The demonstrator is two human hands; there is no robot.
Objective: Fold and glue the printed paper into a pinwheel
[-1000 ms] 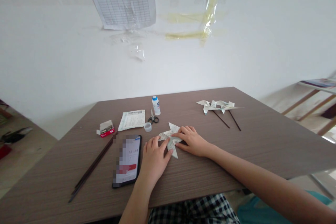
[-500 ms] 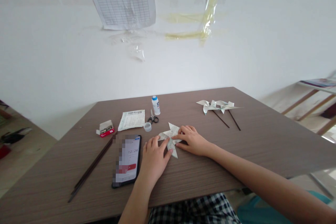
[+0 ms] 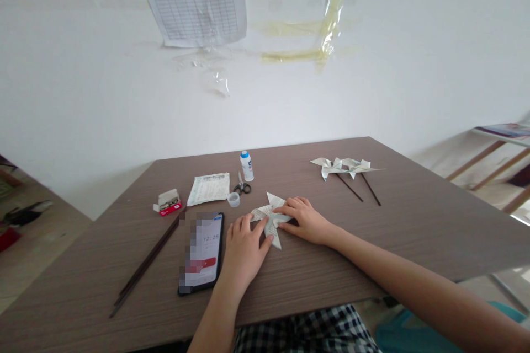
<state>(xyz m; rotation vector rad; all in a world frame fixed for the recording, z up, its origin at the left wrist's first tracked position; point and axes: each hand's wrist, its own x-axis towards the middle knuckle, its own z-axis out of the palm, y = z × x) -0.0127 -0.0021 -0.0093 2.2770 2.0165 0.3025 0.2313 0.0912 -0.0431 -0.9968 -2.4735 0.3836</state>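
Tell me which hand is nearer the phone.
Left. The left hand lies just right of the phone; the right hand is farther right, beyond the folded paper.

Brown wood-grain table (image 3: 372, 265) fills lower frame. On it: phone (image 3: 201, 252) lower centre-left, dark sticks (image 3: 144, 262) left of it, red staple box (image 3: 167, 202), printed sheet (image 3: 209, 188), scissors (image 3: 241, 184), glue bottle (image 3: 247, 166), small cap (image 3: 233, 199), folded paper pinwheel (image 3: 270, 215) centre, two finished pinwheels (image 3: 342, 166) upper right.
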